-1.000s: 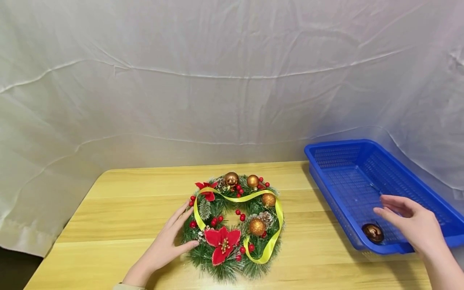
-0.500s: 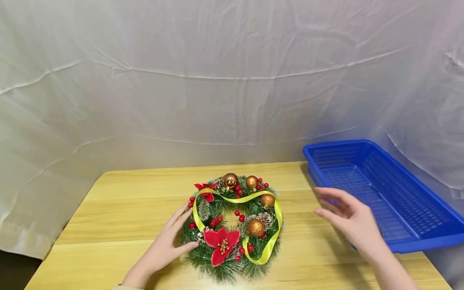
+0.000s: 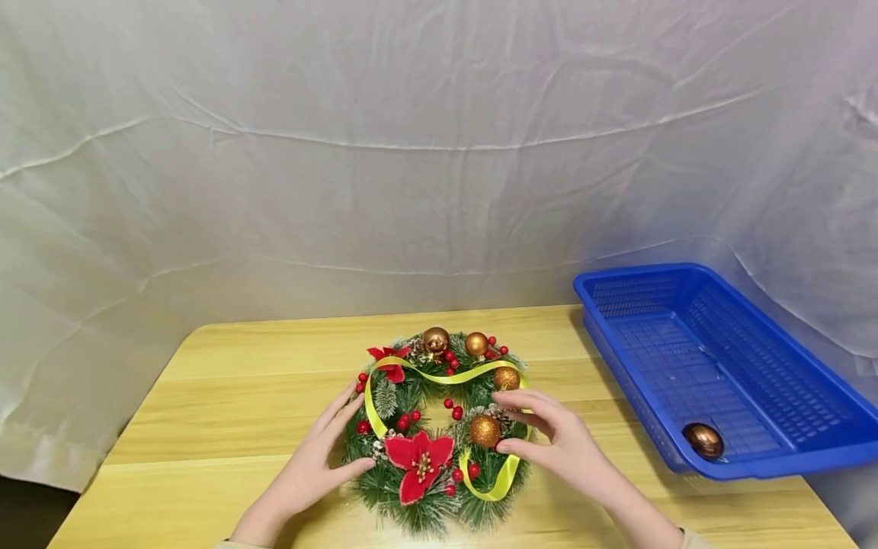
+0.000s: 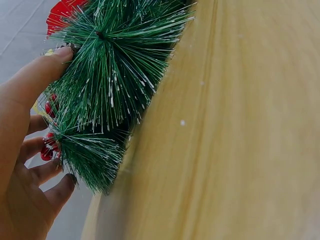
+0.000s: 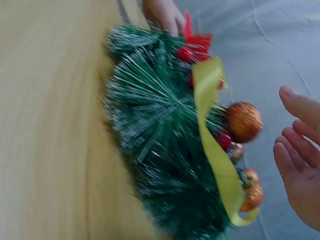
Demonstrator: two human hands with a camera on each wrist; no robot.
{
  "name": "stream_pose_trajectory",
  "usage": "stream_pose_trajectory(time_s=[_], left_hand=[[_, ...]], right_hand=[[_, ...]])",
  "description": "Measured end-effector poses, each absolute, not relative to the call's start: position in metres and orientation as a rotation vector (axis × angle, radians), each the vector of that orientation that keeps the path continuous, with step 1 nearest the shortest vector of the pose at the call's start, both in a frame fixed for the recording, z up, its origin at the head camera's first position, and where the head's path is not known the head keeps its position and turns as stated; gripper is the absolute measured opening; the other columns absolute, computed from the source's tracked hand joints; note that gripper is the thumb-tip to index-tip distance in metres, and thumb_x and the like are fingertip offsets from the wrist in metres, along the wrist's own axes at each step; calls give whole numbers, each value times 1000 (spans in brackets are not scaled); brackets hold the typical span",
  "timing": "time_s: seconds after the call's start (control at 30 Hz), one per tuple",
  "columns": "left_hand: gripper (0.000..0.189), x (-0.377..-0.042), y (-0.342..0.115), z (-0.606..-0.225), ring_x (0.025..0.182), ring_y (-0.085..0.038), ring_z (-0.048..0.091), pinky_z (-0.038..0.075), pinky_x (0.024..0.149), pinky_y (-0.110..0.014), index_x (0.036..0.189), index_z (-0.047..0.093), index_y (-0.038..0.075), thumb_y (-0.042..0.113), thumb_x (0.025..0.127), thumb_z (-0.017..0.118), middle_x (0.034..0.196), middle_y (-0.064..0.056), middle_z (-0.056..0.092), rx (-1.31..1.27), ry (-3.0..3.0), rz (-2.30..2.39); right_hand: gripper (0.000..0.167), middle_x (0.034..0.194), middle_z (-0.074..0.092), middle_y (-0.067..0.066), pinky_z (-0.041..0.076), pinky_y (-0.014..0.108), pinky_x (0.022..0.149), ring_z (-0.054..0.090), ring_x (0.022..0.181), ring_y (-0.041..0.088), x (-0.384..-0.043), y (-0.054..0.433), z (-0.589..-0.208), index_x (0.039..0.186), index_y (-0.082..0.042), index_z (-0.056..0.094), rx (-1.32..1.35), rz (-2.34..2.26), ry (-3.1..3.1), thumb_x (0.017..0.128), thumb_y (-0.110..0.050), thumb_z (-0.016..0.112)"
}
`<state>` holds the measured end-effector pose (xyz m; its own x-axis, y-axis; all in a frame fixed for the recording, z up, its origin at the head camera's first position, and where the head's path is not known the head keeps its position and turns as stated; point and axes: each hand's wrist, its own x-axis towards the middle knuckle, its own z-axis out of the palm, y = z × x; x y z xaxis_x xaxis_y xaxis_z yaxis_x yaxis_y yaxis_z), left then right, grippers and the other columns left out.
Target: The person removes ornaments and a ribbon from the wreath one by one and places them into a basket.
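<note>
Wreath [image 3: 411, 390] on the table [image 3: 240, 404], between the left hand [image 3: 312, 457] and the right hand [image 3: 562, 442].
The head view shows the left hand spread against the wreath's left edge, and the right hand over its right side, fingers parted and gripping nothing, near a glittery ball [image 3: 485, 431]; only here appear the blue basket [image 3: 802, 462] right of the wreath and the bronze ball [image 3: 703, 441] inside it. The left wrist view adds the thumb touching the wreath's outer needles [image 4: 107, 65], which look light and springy, so the outer ring beneath them should hold better than their tips. The right wrist view, blurred, reveals a gap between right hand and glittery ball that the head view leaves unclear; that ball looks stiff, perhaps slippery, probably best cupped, while the wreath's yellow ribbon [image 5: 215, 145] seems limp.
</note>
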<state>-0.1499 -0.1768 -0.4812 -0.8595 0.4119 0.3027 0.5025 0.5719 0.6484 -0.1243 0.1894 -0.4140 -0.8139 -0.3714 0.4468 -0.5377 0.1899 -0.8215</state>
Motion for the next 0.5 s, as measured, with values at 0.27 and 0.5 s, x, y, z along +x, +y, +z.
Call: stream_pose_trajectory(time_s=[0.27,0.5], left_hand=[[87,-151,-177,-482,140,-33,20,27,97,-72,152,26,27,44,81,73,159,-3,14,-776,-2681,-1157],[87,-149,-177,-481,140,-33,20,26,97,-72,152,25,27,44,81,73,159,-3,14,-772,-2688,-1161]], right_hand=[[49,119,63,-3,52,30,90,61,104,15,-127,173,-424,120,-11,64,795,1455,-2466,75,-23,80],[54,122,62,-2,49,38,95,57,112,17,-126,168,-425,122,-17,64,783,1174,-2499,71,-18,82]])
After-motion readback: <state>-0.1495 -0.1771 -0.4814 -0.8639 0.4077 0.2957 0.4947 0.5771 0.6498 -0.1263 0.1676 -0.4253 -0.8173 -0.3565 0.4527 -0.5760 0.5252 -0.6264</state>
